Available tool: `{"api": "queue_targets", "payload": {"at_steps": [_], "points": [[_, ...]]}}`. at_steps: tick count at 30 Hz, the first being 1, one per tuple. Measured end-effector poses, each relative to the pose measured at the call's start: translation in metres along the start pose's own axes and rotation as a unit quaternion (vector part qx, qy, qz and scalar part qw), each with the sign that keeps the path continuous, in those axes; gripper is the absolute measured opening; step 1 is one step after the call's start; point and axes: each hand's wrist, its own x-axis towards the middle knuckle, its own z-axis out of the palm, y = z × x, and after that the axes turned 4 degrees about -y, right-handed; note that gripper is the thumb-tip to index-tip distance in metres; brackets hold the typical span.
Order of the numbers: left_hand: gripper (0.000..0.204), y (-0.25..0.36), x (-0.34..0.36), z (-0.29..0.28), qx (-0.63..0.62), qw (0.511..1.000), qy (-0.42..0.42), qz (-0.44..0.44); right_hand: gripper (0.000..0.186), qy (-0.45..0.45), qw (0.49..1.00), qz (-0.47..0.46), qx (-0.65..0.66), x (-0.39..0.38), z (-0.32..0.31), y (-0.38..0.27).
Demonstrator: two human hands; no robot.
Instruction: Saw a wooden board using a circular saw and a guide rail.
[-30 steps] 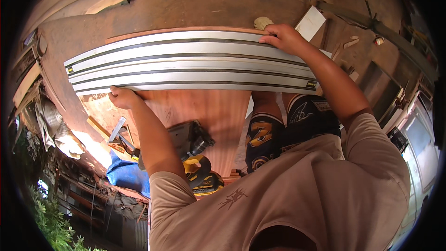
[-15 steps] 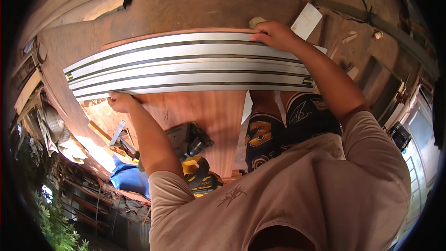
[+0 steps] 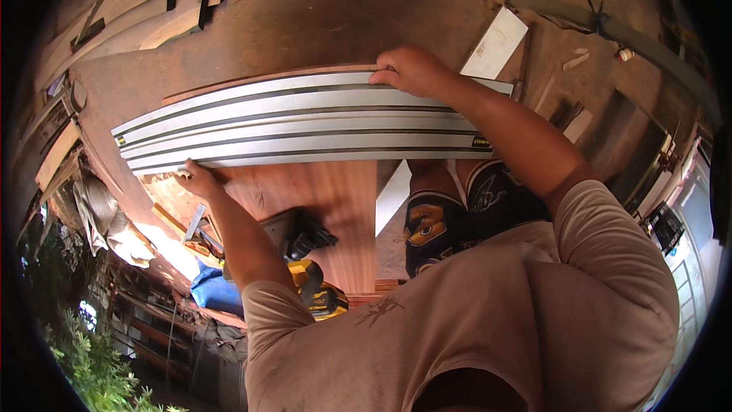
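Observation:
A long silver guide rail (image 3: pixel 320 123) with dark lengthwise strips lies across a reddish-brown wooden board (image 3: pixel 335 206). At the rail's far edge, right of its middle, my right hand (image 3: pixel 412 70) is closed with its fingertips on the edge. My left hand (image 3: pixel 200 180) grips the near edge close to the left end, its fingers partly hidden. A yellow and black power saw (image 3: pixel 314 290) rests on the board's near part, beside my left forearm and partly covered by my sleeve.
Several wooden pieces with dark ends (image 3: pixel 175 19) lie at the far left. A white panel (image 3: pixel 497 42) sits beyond the rail's right end. Further right runs a long pole (image 3: pixel 648 42). A blue bag (image 3: pixel 216 288) lies at the near left, by green leaves (image 3: pixel 99 366).
The rail's right end and my right hand have shifted left and a little nearer to me. My left hand keeps its hold near the left end. The view has tilted slightly.

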Motion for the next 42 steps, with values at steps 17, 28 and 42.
{"api": "queue_targets", "payload": {"at_steps": [17, 28, 42], "points": [[0.132, 0.137, -0.178, 0.005, 0.301, 0.888, -0.342, 0.057, 0.035, -0.021, 1.000, -0.008, -0.004, 0.002, 0.001, -0.002], [0.139, 0.159, -0.176, 0.010, 0.370, 0.854, -0.366, -0.003, 0.033, -0.017, 1.000, -0.020, -0.002, 0.004, 0.002, -0.002], [0.137, 0.163, -0.180, 0.004, 0.354, 0.860, -0.368, -0.004, 0.041, -0.062, 0.987, -0.001, -0.148, -0.002, -0.018, -0.011]]}}
